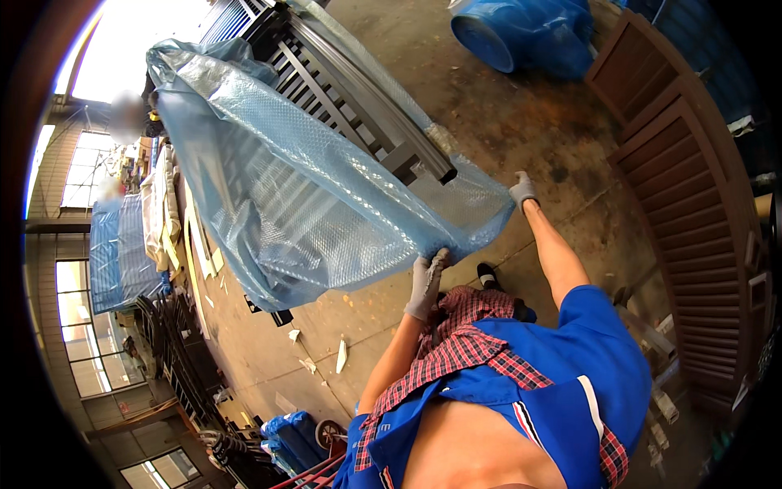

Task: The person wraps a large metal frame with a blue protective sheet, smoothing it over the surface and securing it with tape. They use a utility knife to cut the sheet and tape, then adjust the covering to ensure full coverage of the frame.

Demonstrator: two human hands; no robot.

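A wide sheet of blue bubble wrap (326,220) hangs loosely over a dark slatted metal panel (326,98) and bunches along its near edge. Gathered folds of that edge are in my left hand (426,285), which wears a grey glove. Farther right, my gloved right hand (524,191) is closed at the sheet's right corner, thumb raised. Between the hands the plastic sags in a curve. A round dark tube end (446,174) of the panel sticks out from the wrap, apart from both hands. The panel's left part is hidden beneath the sheet.
Brown louvred shutters (692,220) stand along the right. A large blue-wrapped roll (521,37) lies at the back. Wood scraps (341,356) litter the concrete floor at left, near stacked dark metal frames (175,350). A partly blurred person (152,114) is at the far left end.
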